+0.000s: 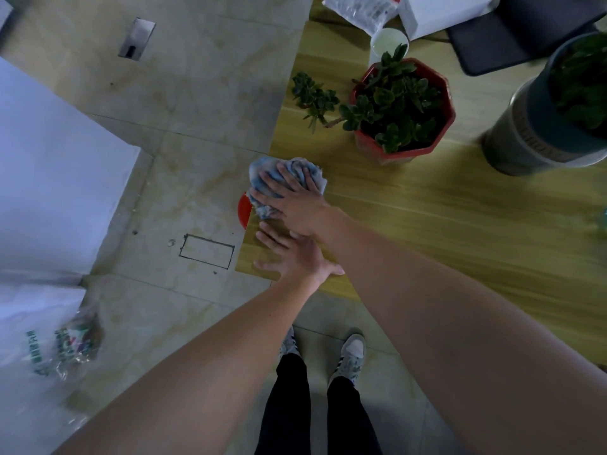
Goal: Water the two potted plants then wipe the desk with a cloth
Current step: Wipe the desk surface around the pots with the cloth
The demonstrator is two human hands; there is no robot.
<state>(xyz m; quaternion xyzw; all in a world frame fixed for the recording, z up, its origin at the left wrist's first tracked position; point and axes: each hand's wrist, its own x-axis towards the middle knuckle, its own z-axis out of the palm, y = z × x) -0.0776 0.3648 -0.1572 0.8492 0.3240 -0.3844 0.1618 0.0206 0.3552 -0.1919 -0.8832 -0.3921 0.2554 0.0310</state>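
A crumpled blue-grey cloth [295, 170] lies at the left edge of the wooden desk [443, 218]. My right hand [295, 201] presses flat on the cloth with its fingers spread. Just below it, my left hand [295, 254] rests flat on the desk near the corner, fingers straight. A red octagonal pot [441, 126] with a leafy green plant stands behind the cloth. A taller grey-and-teal pot [528, 126] with a second plant stands at the right edge of view.
A white paper cup [389, 41] sits behind the red pot, beside a plastic bag [361, 8], a white box [440, 11] and a dark pad [512, 37]. Something red [243, 208] shows under the desk edge. Tiled floor, a white cabinet [49, 175] and a printed bag [62, 343] lie to the left.
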